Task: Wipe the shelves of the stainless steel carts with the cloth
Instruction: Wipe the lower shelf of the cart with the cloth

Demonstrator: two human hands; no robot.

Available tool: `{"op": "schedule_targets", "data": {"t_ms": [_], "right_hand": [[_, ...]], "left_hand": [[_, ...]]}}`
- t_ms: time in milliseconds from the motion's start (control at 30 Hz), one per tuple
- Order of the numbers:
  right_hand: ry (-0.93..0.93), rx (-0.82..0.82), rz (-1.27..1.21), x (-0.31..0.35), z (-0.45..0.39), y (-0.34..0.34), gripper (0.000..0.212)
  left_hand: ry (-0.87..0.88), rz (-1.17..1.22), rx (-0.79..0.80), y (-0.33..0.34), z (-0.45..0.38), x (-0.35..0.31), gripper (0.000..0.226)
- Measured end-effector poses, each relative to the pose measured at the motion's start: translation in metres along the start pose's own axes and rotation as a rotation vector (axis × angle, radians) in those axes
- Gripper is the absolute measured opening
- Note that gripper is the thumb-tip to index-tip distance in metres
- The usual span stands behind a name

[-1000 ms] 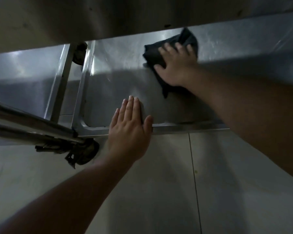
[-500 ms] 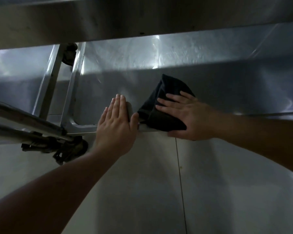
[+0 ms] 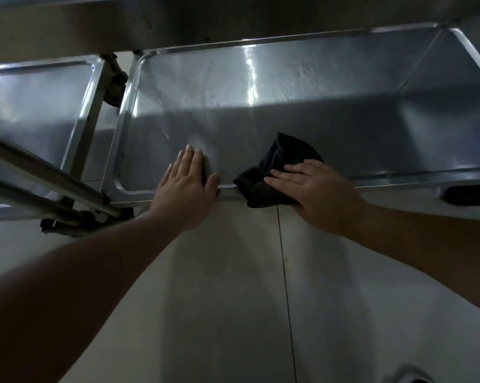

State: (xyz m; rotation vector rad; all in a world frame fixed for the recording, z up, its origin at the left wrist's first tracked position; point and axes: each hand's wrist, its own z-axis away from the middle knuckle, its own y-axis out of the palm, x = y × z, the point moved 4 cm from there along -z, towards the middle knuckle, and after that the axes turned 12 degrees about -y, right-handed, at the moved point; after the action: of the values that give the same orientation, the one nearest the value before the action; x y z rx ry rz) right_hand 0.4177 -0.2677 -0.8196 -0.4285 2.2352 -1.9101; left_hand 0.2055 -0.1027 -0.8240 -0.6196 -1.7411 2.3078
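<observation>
Right grip: my right hand [image 3: 316, 192] lies flat, fingers straight and together, pressing the cloth [image 3: 272, 175] down onto the near rim of the shelf [image 3: 261, 111]; nothing is curled round it.
Left grip: my left hand [image 3: 187, 183] is also flat and holds nothing, fingers resting on the shelf floor, thumb along the front rim, just beside the cloth on its left.
Cloth: dark, bunched, straddling the front rim, part on the shelf floor and part hanging over the edge toward the floor tiles [image 3: 233, 299].
Key relation: the shelf's long axis runs left to right across my view, and most of its surface lies ahead of the cloth and off to the right. My right hand is already on the cloth, so I judge the next stroke belongs to it, going forward or rightward along that axis while the left hand steadies the cart.
Second cart: another shelf [image 3: 36, 106] sits to the left, parted from this one by upright posts [image 3: 92, 120].
Hidden: the upper shelf [image 3: 233, 20] overhangs and shades the far strip; the right end is cut off by the frame edge.
Hard to tell: in this dim light I cannot say which areas are already wiped, nor what the dark shape under the right rim [image 3: 471, 193] is.
</observation>
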Motion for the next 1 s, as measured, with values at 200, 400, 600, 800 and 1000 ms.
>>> {"op": "schedule_targets", "data": {"t_ms": [200,400,600,800,1000], "right_hand": [[0.026,-0.052,0.014,0.005,-0.001,-0.025,0.039],[0.098,0.210,-0.114,0.006,-0.022,-0.055,0.040],[0.078,0.486,-0.174,0.029,-0.043,-0.063,0.041],[0.173,0.598,-0.241,0.064,-0.043,-0.087,0.043],[0.366,0.718,-0.416,0.113,-0.033,-0.158,0.039]], "left_hand": [[0.119,-0.070,0.007,-0.012,0.016,0.002,0.079],[0.181,-0.158,0.035,-0.026,0.029,0.008,0.073],[0.163,-0.209,0.095,-0.051,0.045,0.008,0.073],[0.092,-0.255,0.254,-0.079,0.095,0.013,0.074],[-0.025,-0.266,0.465,-0.136,0.176,0.012,0.077]]}}
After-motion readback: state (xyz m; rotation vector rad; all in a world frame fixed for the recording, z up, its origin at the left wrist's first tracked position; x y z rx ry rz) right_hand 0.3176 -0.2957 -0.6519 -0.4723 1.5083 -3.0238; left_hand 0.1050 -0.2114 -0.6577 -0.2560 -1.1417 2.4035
